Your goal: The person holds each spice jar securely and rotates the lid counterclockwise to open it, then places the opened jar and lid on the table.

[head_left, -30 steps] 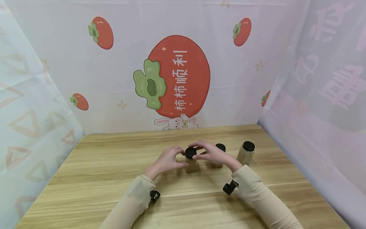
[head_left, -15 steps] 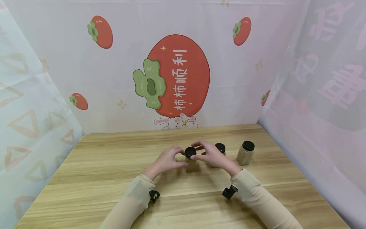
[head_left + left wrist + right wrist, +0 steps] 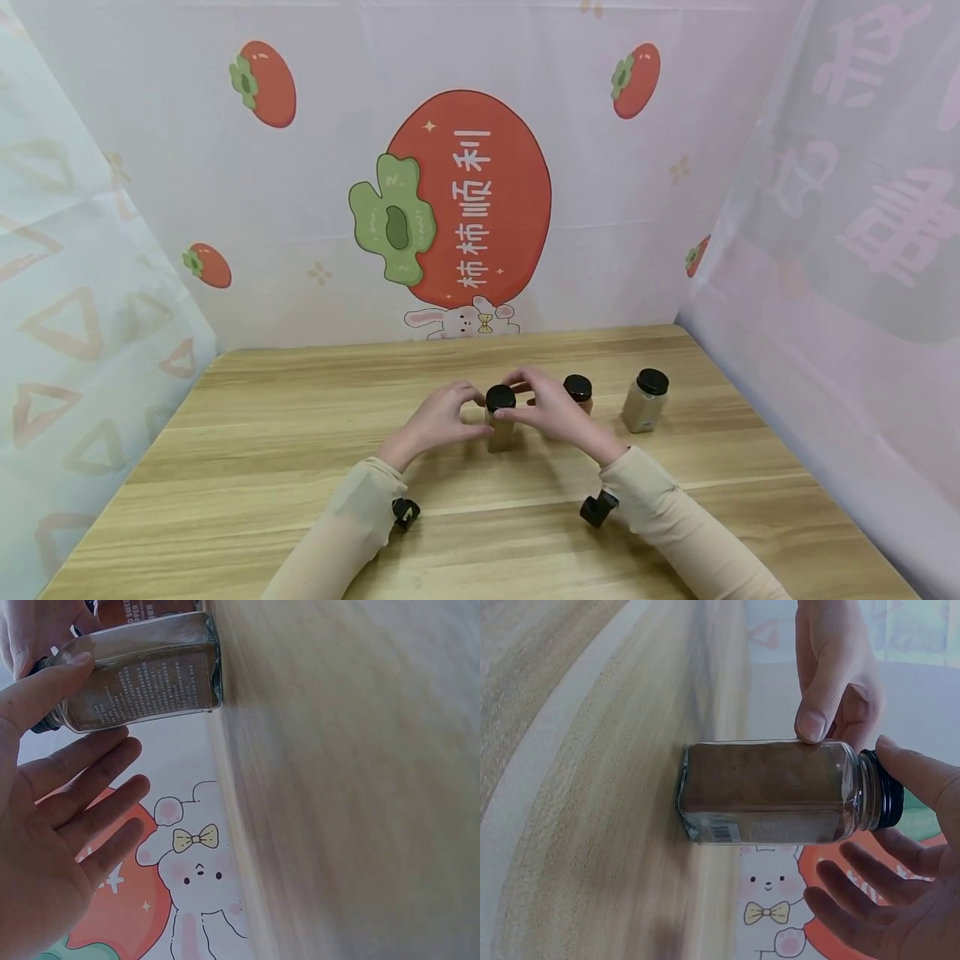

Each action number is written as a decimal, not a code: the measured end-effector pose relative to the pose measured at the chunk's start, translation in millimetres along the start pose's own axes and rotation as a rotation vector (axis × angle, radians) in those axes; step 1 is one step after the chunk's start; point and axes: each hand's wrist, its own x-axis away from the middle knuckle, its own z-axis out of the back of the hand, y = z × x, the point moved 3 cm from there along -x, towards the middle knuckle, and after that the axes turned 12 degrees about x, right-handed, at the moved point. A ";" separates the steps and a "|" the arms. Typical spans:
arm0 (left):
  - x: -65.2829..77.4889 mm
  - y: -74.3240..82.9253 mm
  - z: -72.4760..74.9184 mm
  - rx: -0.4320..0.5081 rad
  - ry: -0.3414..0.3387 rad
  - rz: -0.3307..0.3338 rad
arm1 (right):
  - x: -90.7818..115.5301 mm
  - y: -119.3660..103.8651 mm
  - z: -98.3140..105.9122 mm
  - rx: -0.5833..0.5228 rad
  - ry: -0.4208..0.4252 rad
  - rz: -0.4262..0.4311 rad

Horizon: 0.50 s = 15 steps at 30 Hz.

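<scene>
Table (image 3: 300,408) with wood grain stands before a white backdrop (image 3: 315,192) of printed red fruits (image 3: 513,183). On it, left hand (image 3: 442,418) grips a glass jar (image 3: 501,438); right hand (image 3: 553,408) pinches its black lid (image 3: 501,396).

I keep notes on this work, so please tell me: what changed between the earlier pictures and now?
The right hand turned slightly clockwise, seen from above, around the black lid; its sleeve came lower in the head view. Nothing was visibly let go. The left hand, gripped spice jar, middle jar and rightmost jar stayed.
</scene>
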 end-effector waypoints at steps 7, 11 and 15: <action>-0.1 0.1 0.8 -0.007 0.003 -0.018 | -0.3 -0.7 1.5 -0.005 0.002 0.031; 0.4 0.1 0.5 -0.009 0.002 -0.023 | -0.4 -0.1 2.3 -0.016 -0.016 0.048; 0.3 0.6 0.0 0.001 0.001 -0.020 | -1.1 1.5 4.1 0.012 -0.033 0.066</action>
